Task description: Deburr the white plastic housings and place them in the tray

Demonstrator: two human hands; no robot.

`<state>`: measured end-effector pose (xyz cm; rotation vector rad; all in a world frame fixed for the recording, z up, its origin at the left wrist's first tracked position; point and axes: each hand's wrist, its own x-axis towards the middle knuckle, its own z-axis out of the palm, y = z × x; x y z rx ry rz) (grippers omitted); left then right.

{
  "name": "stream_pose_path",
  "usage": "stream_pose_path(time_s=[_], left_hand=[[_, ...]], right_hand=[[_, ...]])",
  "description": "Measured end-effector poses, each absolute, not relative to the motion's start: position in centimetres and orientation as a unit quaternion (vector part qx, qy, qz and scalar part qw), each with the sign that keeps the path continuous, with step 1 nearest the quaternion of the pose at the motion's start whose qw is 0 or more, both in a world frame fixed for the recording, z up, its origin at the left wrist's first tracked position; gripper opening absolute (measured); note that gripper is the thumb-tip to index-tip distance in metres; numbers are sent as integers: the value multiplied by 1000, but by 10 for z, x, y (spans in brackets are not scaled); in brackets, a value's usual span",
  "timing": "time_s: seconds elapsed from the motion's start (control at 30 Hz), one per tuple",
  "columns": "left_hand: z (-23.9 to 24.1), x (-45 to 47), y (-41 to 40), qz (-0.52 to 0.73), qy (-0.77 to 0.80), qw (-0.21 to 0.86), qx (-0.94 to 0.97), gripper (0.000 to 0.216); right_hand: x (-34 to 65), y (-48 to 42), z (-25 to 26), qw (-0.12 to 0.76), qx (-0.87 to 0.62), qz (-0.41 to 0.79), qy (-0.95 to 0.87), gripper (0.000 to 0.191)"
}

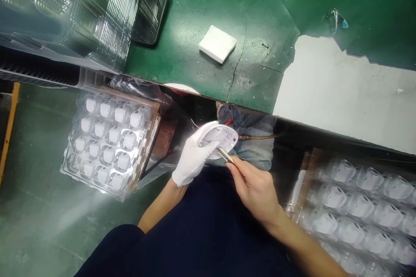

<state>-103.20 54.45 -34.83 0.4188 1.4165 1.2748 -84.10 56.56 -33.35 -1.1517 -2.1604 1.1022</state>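
Note:
A white plastic shell (231, 142), oval and hollow, rests in my left hand (192, 156), which wears a white glove. Its gloved fingers are closed around the shell's left side, with the thumb inside. My bare right hand (256, 184) pinches a slim knife (224, 154) with a pale metal edge and a dark side. The knife's tip meets the shell's lower rim, close to the gloved thumb; whether it is cutting there I cannot tell. Both hands are above my lap, just in front of the green table (260, 86).
White parts fill a clear tray (68, 156) on a box at left; another loaded tray (357, 233) is at lower right. On the table are a white block (217, 44), a phone (151, 15), stacked clear trays (97, 13) and a white sheet (341, 91).

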Motion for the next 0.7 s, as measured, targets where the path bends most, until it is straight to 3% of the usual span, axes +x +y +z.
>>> stream_pose_path(time_s=[0.2,0.3,0.47,0.7], left_hand=[[-345,-1040,553,596,469,651,33,59],[-342,-1044,556,588,389,708,-46,71],[-343,-1045,554,614,384,688,-39,79],[-343,-1037,546,679,429,592,70,83]], right_hand=[[-843,577,-338,199,-456,551,-670,21],[-845,581,-339,181,-486,615,-593,34],[-843,581,-340,183,-438,719,-507,38],[-841,574,-343,227,-399,644,-612,27]])
